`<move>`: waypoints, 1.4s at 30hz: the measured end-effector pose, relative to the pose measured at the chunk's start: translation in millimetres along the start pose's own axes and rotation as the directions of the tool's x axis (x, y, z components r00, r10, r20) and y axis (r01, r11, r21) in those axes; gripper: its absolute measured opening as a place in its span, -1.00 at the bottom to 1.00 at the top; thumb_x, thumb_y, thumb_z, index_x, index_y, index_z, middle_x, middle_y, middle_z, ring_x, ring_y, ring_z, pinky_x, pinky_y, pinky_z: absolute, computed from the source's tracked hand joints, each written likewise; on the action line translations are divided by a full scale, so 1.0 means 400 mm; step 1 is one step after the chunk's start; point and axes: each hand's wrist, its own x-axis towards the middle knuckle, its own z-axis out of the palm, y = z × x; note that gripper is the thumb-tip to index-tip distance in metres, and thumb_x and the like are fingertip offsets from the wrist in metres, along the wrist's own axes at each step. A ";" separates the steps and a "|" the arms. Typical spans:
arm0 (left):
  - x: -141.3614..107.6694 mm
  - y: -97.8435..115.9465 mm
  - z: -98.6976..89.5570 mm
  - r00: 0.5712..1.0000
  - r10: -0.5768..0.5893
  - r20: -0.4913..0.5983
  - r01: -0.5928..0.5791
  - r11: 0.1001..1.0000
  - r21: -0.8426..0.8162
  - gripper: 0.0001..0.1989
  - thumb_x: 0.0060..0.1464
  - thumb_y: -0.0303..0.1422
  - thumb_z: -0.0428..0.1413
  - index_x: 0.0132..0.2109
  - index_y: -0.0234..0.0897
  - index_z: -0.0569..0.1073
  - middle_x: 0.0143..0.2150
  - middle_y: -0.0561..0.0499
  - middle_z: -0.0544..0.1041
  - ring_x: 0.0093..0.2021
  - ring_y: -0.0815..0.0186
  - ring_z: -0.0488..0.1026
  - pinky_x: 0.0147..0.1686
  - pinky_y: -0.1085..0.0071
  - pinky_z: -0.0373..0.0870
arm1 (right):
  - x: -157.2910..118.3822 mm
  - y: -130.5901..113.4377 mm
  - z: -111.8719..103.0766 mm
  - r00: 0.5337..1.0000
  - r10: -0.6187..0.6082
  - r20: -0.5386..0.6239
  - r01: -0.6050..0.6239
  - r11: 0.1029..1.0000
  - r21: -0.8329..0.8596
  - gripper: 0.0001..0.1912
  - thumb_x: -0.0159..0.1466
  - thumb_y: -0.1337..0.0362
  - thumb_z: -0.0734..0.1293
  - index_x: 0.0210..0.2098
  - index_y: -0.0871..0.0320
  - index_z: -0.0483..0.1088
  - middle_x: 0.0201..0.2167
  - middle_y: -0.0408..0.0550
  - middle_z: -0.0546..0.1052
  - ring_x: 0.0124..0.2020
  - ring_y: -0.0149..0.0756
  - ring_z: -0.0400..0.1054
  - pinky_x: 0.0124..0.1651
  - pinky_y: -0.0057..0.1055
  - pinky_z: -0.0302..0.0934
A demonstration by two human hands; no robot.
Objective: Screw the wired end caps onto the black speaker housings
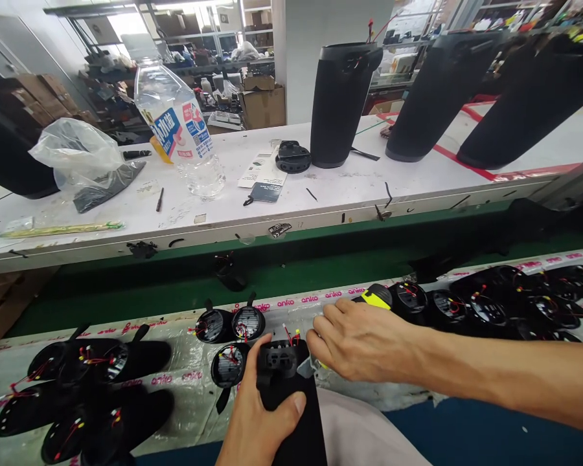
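My left hand (267,414) is wrapped around a black fabric-covered speaker housing (298,433) at the bottom middle, thumb across its front. The housing's open end faces up, with a black plastic bracket (278,359) and short red and yellow wires at the rim. My right hand (352,340) is closed around a yellow-and-black utility knife (377,296). The knife's flat grey blade touches or nearly touches the right side of the housing's rim; exact contact cannot be made out. Most of the knife handle is hidden by my fingers.
Several black housings with wires lie left (140,362) and right (447,304) on a plastic-covered lower surface (189,395). Above is a white bench (252,213) with a plastic bottle (175,129), a plastic bag (78,152), a black part (292,157) and standing housings (340,107).
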 end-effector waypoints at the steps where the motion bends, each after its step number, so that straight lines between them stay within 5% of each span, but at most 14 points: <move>1: 0.000 0.001 0.001 1.000 -0.005 -0.001 0.005 1.000 0.004 -0.08 -0.11 -0.11 0.32 0.40 -0.22 0.32 0.19 -0.20 0.69 0.31 -0.24 0.52 0.28 -0.06 0.37 | 0.000 -0.002 0.001 1.000 -0.002 0.010 0.002 1.000 0.005 -0.86 0.44 0.45 0.25 -0.23 0.11 0.30 -0.46 -0.15 0.39 -0.50 -0.26 0.20 -0.39 -0.19 -0.18; 9: 0.004 -0.011 0.003 1.000 -0.013 -0.008 0.014 0.996 0.093 -0.06 -0.09 -0.07 0.27 0.43 -0.25 0.29 0.17 -0.24 0.66 0.23 -0.22 0.52 0.33 -0.12 0.22 | 0.013 -0.028 -0.024 0.987 0.080 0.139 -0.087 0.995 0.045 -0.81 0.35 0.48 0.30 -0.26 0.07 0.24 -0.46 -0.14 0.38 -0.52 -0.25 0.20 -0.43 -0.20 -0.23; 16: -0.002 -0.016 0.002 0.999 0.004 -0.034 -0.004 1.000 0.005 -0.11 -0.09 -0.08 0.31 0.39 -0.20 0.35 0.18 -0.16 0.68 0.30 -0.21 0.52 0.24 0.02 0.40 | 0.008 -0.032 -0.020 0.990 0.058 0.132 -0.069 0.994 0.079 -0.84 0.37 0.46 0.29 -0.23 0.08 0.25 -0.45 -0.14 0.38 -0.51 -0.24 0.22 -0.43 -0.20 -0.19; 20: 0.001 -0.018 -0.002 0.999 -0.006 -0.050 0.008 1.000 0.023 -0.10 -0.10 -0.09 0.32 0.40 -0.20 0.34 0.24 -0.20 0.66 0.39 -0.25 0.44 0.38 -0.09 0.25 | 0.008 -0.047 -0.010 0.984 0.055 0.167 -0.069 0.994 0.081 -0.80 0.29 0.50 0.30 -0.22 0.08 0.27 -0.46 -0.14 0.35 -0.54 -0.22 0.19 -0.45 -0.19 -0.20; 28: -0.007 -0.029 -0.004 1.000 -0.013 -0.023 0.011 0.994 -0.108 -0.02 -0.06 -0.02 0.37 0.45 -0.20 0.26 0.30 -0.18 0.65 0.35 -0.15 0.51 0.37 0.02 0.33 | 0.000 -0.033 -0.012 0.980 0.020 0.200 -0.068 0.969 0.239 -0.77 0.21 0.49 0.38 -0.22 0.08 0.32 -0.42 -0.11 0.40 -0.49 -0.23 0.24 -0.48 -0.18 -0.22; 42: -0.007 -0.016 0.002 1.000 -0.015 0.021 0.017 0.995 -0.101 -0.04 -0.04 -0.10 0.34 0.47 -0.17 0.24 0.37 -0.18 0.59 0.43 -0.15 0.43 0.46 -0.06 0.14 | -0.016 -0.057 0.015 0.977 0.087 0.195 -0.138 0.955 0.262 -0.80 0.31 0.45 0.35 -0.16 0.07 0.29 -0.38 -0.12 0.45 -0.49 -0.22 0.25 -0.43 -0.18 -0.19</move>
